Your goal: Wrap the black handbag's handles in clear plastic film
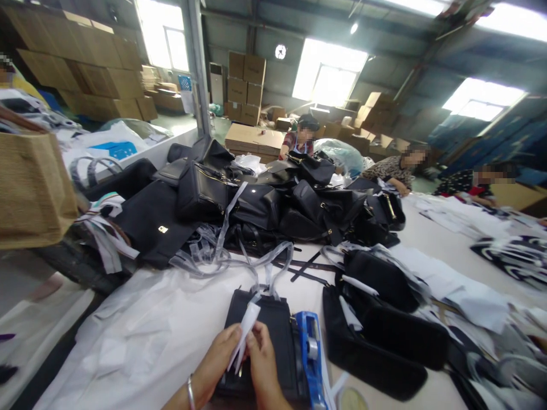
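Observation:
A black leather bag (280, 324) lies on the table right in front of me, its handles (282, 267) wrapped in clear plastic and stretching away from me. Over the bag, my left hand (224, 353) and my right hand (261, 350) come together, fingers closed on a folded strip of white paper (249, 320). The strip covers part of the bag's upper middle, and my fingers hide its lower part. Close along the bag's right side is a blue tape dispenser (311, 353) with a roll in it.
A pile of black bags (252, 205) spans the table's far side. Open black bags (380, 330) with white paper lie to my right, and white sheets (141, 330) to my left. Several people sit across the table. A tan woven bag (36, 188) stands at far left.

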Demonstrator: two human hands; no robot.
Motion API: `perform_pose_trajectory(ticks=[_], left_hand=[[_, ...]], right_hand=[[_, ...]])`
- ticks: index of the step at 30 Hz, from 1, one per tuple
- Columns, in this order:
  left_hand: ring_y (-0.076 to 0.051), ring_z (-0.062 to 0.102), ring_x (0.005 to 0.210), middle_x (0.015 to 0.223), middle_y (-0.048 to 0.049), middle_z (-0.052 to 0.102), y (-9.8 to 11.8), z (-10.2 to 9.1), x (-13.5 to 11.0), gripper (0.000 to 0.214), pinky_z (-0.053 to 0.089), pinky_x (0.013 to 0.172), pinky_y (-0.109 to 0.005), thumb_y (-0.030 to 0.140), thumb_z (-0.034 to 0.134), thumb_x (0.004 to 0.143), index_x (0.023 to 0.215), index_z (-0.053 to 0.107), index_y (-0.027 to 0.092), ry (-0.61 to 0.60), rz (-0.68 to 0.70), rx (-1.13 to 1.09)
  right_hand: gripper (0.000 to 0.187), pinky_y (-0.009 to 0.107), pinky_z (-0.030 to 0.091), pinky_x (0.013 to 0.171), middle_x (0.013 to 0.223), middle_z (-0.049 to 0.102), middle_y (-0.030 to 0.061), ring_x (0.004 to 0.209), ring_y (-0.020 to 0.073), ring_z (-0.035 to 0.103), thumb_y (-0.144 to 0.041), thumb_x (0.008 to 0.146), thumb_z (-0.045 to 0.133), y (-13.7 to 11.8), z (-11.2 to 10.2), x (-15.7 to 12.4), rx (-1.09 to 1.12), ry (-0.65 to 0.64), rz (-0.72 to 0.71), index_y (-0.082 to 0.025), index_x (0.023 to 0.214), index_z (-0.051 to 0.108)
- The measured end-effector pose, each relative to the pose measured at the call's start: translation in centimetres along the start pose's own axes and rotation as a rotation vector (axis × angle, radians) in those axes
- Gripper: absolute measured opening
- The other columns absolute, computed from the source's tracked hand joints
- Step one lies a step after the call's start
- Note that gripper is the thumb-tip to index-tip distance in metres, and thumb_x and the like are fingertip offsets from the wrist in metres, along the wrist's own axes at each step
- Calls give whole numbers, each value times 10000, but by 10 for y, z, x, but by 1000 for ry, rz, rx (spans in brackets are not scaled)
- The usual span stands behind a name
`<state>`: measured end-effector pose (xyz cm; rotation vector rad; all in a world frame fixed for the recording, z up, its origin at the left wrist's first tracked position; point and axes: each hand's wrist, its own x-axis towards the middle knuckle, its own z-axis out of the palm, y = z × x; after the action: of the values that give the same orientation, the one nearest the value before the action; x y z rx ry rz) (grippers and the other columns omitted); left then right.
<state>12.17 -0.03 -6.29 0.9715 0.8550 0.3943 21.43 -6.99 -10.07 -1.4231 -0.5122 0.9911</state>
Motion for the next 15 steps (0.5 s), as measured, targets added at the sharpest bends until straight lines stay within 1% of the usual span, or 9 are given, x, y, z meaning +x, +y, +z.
perform_pose_trajectory(ticks=[2,4,6,9,12,14,15], left_hand=[[-183,612,734,804,-56,699,1,3,-2,478,470,687,-266,602,595,804,951,683,156,46,36,2],[-204,632,792,825,-60,712,3,6,-4,447,478,751,-283,570,612,808,962,695,159,67,46,-12],[-215,644,811,841,-59,723,5,8,-6,420,487,771,-296,534,642,800,982,697,160,68,30,-41],[-214,655,788,837,-38,732,7,9,-6,374,500,761,-305,448,716,757,994,696,159,55,-19,-95],[-212,660,724,784,-17,732,7,10,-3,352,514,708,-307,370,779,681,946,705,149,65,-97,-121],[-210,659,684,771,-15,732,6,11,0,359,518,651,-302,341,805,637,922,707,146,83,-145,-119],[-206,656,671,771,-14,730,5,11,2,365,517,628,-295,329,814,619,916,706,145,90,-157,-113]], right_hand=[[343,316,514,721,1005,674,79,856,220,650,-489,870,513,4,9,1,-40,57,-25,-201,1055,536],[295,342,518,757,984,679,85,868,232,657,-464,887,480,6,15,0,-129,103,-48,-211,1033,514],[233,365,520,758,949,680,87,849,244,662,-411,898,456,6,19,-2,-265,156,-92,-220,1026,497],[177,401,521,752,913,666,85,828,261,661,-295,892,427,4,22,-6,-499,234,-212,-225,1039,494],[232,409,538,739,943,648,97,829,265,661,-239,883,414,2,19,-7,-676,230,-330,-214,1099,496],[360,433,538,810,1062,633,144,954,288,643,-217,863,431,-3,12,-11,-771,170,-437,-177,1220,459],[457,455,524,864,1142,613,172,1042,308,614,-216,847,453,-7,6,-16,-815,114,-491,-149,1297,413]])
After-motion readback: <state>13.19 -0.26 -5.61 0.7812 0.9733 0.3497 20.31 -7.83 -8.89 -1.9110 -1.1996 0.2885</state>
